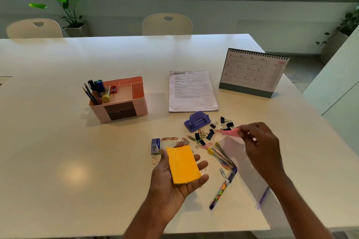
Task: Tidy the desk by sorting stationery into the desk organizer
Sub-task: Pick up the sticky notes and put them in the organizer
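A pink desk organizer (136, 103) stands left of centre, with pens, a glue stick and a red sharpener in its compartments. My left hand (171, 184) lies palm up above the table's near side, and a stack of yellow sticky notes (183, 164) rests on its straight fingers. To the right, my right hand (260, 143) pinches pink sticky notes (230, 132) above the clutter. Under and between the hands lie black binder clips (226, 123), coloured paper clips (191, 137), a purple hole punch (197, 121), a staple box (155, 145), a stapler (221, 154) and a patterned pen (223, 188).
A printed sheet (192, 91) lies behind the hole punch. A desk calendar (252, 72) stands at the back right. Two chairs (167, 24) and a potted plant (68, 11) sit beyond the far edge. The table's right edge runs near my right forearm.
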A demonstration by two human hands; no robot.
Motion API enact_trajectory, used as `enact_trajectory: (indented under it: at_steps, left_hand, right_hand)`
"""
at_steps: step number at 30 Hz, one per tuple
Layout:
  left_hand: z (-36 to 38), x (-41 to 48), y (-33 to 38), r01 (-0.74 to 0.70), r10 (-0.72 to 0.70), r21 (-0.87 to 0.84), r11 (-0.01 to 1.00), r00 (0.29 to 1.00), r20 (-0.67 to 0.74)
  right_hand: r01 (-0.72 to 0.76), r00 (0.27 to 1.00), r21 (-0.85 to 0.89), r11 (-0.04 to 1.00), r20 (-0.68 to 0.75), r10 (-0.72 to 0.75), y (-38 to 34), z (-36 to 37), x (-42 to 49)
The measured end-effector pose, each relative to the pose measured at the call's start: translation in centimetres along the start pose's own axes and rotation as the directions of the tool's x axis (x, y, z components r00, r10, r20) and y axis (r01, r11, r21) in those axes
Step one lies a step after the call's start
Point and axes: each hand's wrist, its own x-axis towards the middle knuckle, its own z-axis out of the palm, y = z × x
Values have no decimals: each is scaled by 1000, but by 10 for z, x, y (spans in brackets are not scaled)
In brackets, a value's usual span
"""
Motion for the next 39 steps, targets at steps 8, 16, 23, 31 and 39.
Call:
enact_trajectory:
  at_steps: [8,16,23,31,39]
  left_hand:
    - [1,1,-4,97,-98,15,995,995,3]
    - [2,-3,-3,114,-113,-11,993,991,65]
    - [-3,-7,0,75,-75,2,997,994,80]
    - [-8,-7,3,52,-55,23,998,987,151]
    - [-11,-6,0,2,-7,32,999,988,155]
  right_hand:
    - [162,986,217,963,-71,-150,-58,-18,-19]
    - [487,859,177,855,81,-506,-77,4,-62]
    - [537,831,96,838,111,-546,-78,2,-68]
    - [547,813,64,835,200,-547,-74,0,-69]
    - [400,845,59,915,362,-393,-91,-9,-74]
